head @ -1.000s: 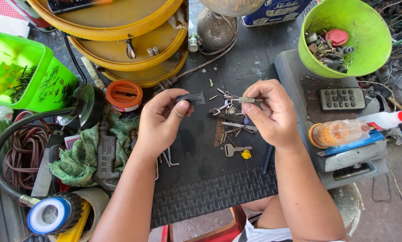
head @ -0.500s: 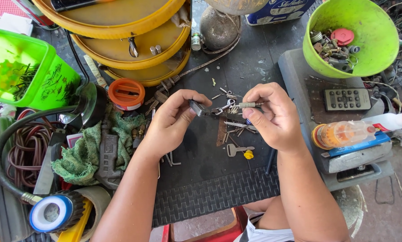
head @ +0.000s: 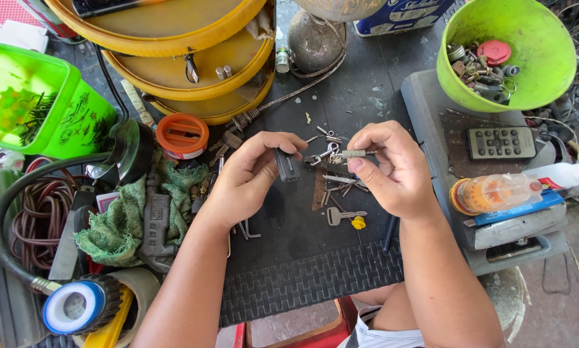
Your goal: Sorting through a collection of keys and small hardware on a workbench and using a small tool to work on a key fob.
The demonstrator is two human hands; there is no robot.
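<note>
Your left hand (head: 247,180) fingers pinch a small dark fob (head: 287,165); your right hand (head: 392,171) fingers grip a pale cylinder (head: 354,153), keys (head: 341,216) below.

Dark workbench (head: 367,84) bears rubber mat (head: 302,277), keys (head: 341,216), green rag (head: 118,222).

Cluttered workbench under bright daylight

A dark worktop (head: 367,96) carries a black ribbed mat (head: 302,283) just below the grip, stacked yellow trays (head: 173,71) above and left of it, a green bowl (head: 534,77) up right, bare floor (head: 560,316) at the lower right.
</note>
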